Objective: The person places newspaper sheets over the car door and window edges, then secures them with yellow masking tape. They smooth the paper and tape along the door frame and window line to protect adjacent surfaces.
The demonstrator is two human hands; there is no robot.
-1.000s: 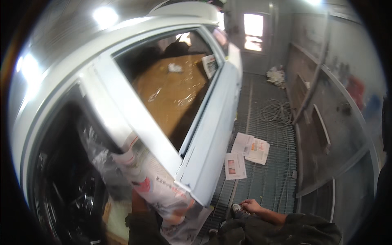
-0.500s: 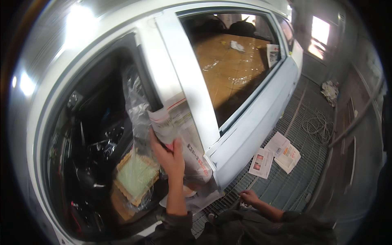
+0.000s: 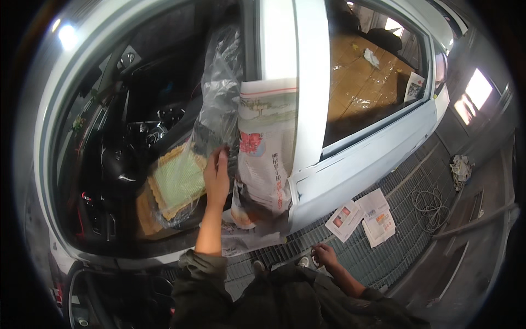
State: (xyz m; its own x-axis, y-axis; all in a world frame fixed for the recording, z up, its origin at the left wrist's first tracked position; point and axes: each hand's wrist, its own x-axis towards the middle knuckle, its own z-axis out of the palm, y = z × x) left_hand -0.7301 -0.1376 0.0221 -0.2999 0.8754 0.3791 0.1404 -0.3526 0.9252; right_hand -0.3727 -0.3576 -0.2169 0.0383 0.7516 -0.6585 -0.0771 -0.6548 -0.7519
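Observation:
A sheet of newspaper (image 3: 264, 142) hangs over the pillar and seat-side edge of a white car's front door opening, its upper edge bearing a red line. Just left of it my left hand (image 3: 217, 178) reaches into the opening, fingers stretched upward beside clear plastic film (image 3: 215, 109); whether they touch the film I cannot tell. Below and to the right, over the floor grating, my right hand (image 3: 324, 256) has its fingers curled inward. What it holds, if anything, is hidden. A beaded-edge pale green cushion (image 3: 178, 181) lies under plastic on the front seat.
Brown covering paper (image 3: 356, 82) fills the rear window opening above the pale rear door (image 3: 361, 178). Printed sheets (image 3: 378, 216) lie on the floor grating (image 3: 408, 257). Beyond them are a coiled hose (image 3: 430, 208) and a crumpled cloth (image 3: 460, 169). The steering wheel (image 3: 119, 164) is inside.
The newspaper was gripped and folded by my left hand; now it hangs flatter along the pillar, let go. My view has shifted, so the car sits further right.

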